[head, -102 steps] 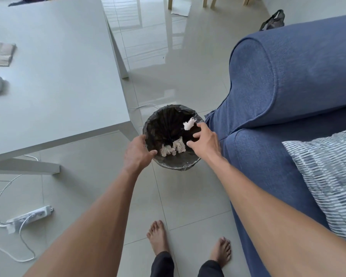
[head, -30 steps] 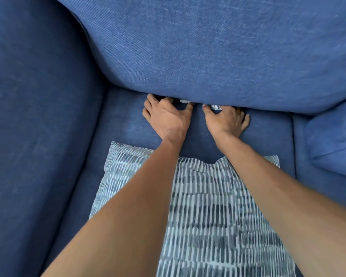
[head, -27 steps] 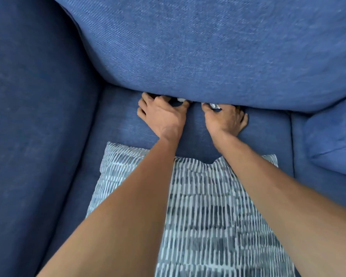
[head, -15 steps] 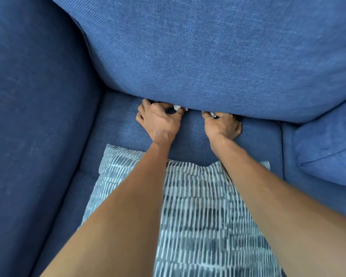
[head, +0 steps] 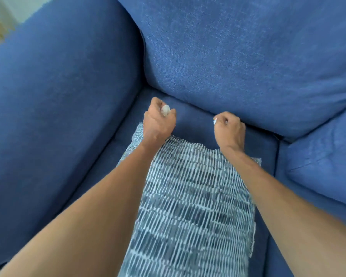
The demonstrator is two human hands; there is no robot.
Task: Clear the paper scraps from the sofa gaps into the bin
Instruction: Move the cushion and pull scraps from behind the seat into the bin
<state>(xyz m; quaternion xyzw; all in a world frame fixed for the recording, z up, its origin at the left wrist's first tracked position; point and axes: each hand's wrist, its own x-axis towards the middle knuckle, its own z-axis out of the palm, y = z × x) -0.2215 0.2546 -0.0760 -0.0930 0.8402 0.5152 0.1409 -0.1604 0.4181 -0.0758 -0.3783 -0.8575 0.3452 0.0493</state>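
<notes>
My left hand (head: 158, 121) is closed in a fist above the blue sofa seat (head: 194, 124), with a small white paper scrap (head: 165, 110) pinched between thumb and fingers. My right hand (head: 230, 126) is also fisted, a bit of white paper scrap (head: 215, 121) showing at its thumb side. Both hands hover just in front of the gap under the back cushion (head: 248, 56). The bin is out of view.
A grey-and-white striped throw pillow (head: 190, 206) lies on the seat beneath my forearms. The sofa arm (head: 58, 96) rises on the left, and a second seat cushion (head: 324, 166) sits at the right. A strip of floor shows at the top left corner.
Both hands have pulled back out of the gap under the back cushion and closed on paper scraps. My view has swung left, bringing the sofa arm into sight.
</notes>
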